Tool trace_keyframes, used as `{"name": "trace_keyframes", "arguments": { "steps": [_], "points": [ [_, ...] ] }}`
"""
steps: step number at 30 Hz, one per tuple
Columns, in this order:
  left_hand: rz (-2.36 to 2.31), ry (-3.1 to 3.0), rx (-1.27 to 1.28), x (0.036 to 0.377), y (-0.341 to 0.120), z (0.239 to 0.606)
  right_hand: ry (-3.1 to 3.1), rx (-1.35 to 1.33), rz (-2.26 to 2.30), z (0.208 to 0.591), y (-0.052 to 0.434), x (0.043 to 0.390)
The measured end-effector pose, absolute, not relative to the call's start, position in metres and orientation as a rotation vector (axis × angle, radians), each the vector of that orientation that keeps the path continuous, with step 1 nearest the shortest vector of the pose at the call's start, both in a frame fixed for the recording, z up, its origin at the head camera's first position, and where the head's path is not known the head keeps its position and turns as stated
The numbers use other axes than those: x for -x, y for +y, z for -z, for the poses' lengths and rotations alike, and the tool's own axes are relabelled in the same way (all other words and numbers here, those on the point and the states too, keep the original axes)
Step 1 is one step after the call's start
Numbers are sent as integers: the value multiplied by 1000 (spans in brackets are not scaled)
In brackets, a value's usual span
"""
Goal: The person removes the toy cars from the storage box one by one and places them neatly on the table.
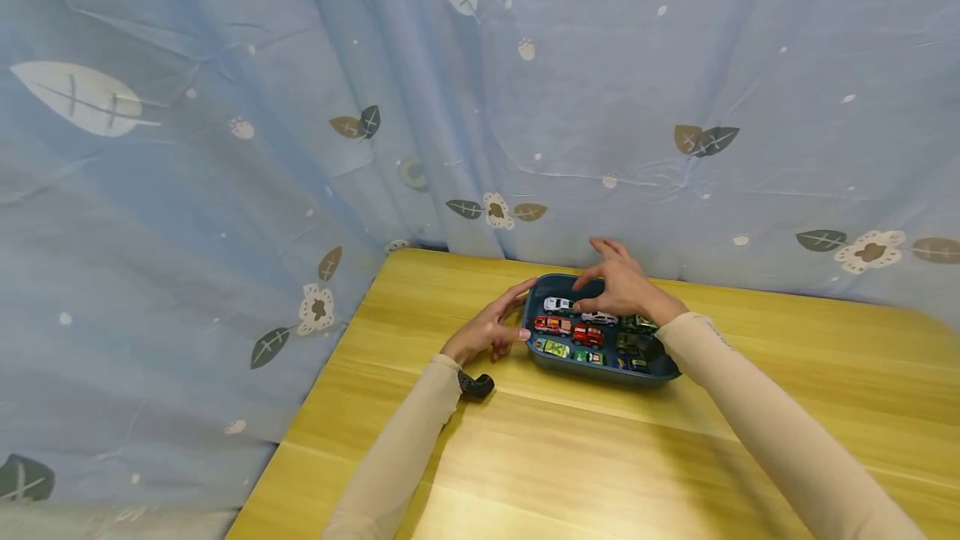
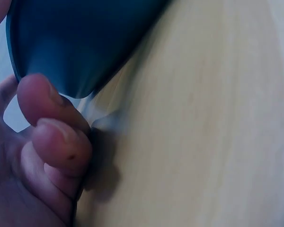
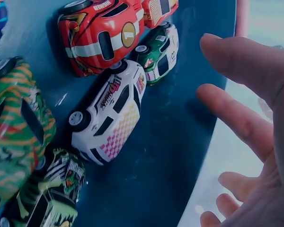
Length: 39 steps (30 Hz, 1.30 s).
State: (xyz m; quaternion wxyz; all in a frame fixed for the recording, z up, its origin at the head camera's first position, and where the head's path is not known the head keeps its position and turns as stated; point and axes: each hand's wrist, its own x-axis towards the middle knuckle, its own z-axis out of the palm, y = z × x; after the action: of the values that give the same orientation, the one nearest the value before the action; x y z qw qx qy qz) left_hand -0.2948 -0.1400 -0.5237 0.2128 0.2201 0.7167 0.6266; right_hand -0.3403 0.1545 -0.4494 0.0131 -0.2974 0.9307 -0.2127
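A dark blue tray (image 1: 600, 374) stands on the wooden table and holds several toy cars. My left hand (image 1: 491, 330) lies against the tray's left side, index finger along the edge and thumb at the rim; in the left wrist view its fingers (image 2: 57, 142) rest curled on the table beside the tray's corner (image 2: 75, 42). My right hand (image 1: 618, 283) hovers over the tray's far part with fingers spread and nothing in it. Under those fingers (image 3: 246, 123) lie a white car with pink checks (image 3: 111, 113), a red car (image 3: 102, 35) and a small green-and-white car (image 3: 158, 54).
The yellow wooden table (image 1: 600, 457) stretches toward me in front of the tray. A blue leaf-print curtain (image 1: 225, 148) hangs behind and to the left of it. A small black object (image 1: 476, 385) sits by my left wrist. The table's left edge lies close to my left forearm.
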Motion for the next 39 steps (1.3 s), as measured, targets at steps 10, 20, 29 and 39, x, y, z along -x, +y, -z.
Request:
{"name": "trace_keyframes", "arguments": {
  "steps": [10, 20, 29, 39],
  "points": [
    [-1758, 1985, -593, 291, -139, 525, 2891, 933, 557, 460, 141, 350],
    [-1757, 1992, -586, 290, -137, 528, 2879, 952, 467, 469, 131, 347],
    [-1767, 1990, -580, 291, -139, 525, 2884, 963, 490, 474, 125, 346],
    [-1789, 1982, -619, 289, -139, 525, 2886, 978, 441, 477, 123, 346]
  ]
}}
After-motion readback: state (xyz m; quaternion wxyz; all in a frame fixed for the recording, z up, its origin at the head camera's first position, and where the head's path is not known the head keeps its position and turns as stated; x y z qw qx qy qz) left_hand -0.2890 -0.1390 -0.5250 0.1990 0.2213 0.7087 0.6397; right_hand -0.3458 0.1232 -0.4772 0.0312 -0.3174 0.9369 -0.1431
